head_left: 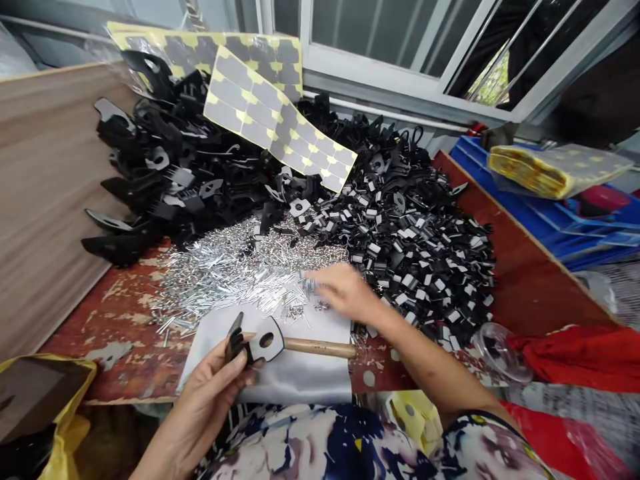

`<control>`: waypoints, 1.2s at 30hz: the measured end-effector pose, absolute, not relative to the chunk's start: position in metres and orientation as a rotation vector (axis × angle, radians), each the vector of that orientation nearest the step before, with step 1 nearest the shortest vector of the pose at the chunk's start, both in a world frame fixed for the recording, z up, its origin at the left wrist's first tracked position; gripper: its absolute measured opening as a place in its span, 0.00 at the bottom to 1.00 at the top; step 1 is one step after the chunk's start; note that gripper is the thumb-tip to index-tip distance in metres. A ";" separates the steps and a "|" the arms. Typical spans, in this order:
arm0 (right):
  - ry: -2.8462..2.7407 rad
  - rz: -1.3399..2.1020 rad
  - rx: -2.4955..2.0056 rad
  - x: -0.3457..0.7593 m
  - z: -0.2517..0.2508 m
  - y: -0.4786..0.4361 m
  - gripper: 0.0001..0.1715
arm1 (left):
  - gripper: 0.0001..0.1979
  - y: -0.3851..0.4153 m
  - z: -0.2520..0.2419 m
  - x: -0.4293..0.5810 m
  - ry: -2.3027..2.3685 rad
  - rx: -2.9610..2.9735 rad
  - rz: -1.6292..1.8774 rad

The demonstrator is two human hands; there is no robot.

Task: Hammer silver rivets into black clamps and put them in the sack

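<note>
My left hand (pixel 220 377) grips a black plastic part (pixel 265 341) with a pale grey face and an oval hole. Beneath that part lies a wooden handle (pixel 320 347), resting on a grey sheet (pixel 300 380); its far end is hidden. My right hand (pixel 343 290), slightly blurred, reaches to the edge of a heap of thin silvery metal pins (pixel 270 287). Its fingertips are drawn together among the pins, and what they hold, if anything, cannot be made out. Small metal pieces (pixel 295 311) lie scattered just in front of the pins.
Larger black parts (pixel 170 160) are heaped at the back left, small black clips (pixel 415 247) at the right. A yellow-backed sticker sheet (pixel 280 123) lies across the heaps. A wooden board (pixel 50 193) borders the left; blue trays (pixel 560 213) and red cloth (pixel 575 357) are at the right.
</note>
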State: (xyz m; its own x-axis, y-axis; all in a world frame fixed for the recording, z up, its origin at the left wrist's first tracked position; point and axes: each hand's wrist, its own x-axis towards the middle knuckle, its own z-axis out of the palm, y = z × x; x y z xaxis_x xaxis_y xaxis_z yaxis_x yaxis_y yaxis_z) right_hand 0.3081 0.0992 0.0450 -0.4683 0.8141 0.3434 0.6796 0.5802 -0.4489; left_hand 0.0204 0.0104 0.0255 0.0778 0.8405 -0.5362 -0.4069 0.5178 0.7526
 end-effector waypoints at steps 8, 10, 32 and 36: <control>-2.075 0.005 -1.747 0.415 0.050 0.178 0.21 | 0.23 0.000 0.015 0.018 1.159 0.360 0.973; -2.010 -0.034 -1.732 0.413 0.046 0.179 0.19 | 0.23 0.000 0.015 0.018 1.234 0.381 0.964; -1.721 0.271 -1.392 0.337 0.042 0.143 0.12 | 0.16 0.001 0.035 0.025 1.172 0.658 0.997; -1.869 0.510 -1.054 0.269 0.046 0.090 0.12 | 0.16 0.011 0.044 0.044 1.042 0.706 1.002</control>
State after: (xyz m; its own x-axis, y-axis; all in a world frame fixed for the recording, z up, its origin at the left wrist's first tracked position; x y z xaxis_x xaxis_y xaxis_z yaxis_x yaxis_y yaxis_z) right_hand 0.2691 0.0901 0.0457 -0.2295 0.8313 0.5062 0.4587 0.5511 -0.6970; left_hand 0.0439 0.0108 0.0443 0.1625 0.9173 -0.3635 -0.3274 0.3976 0.8572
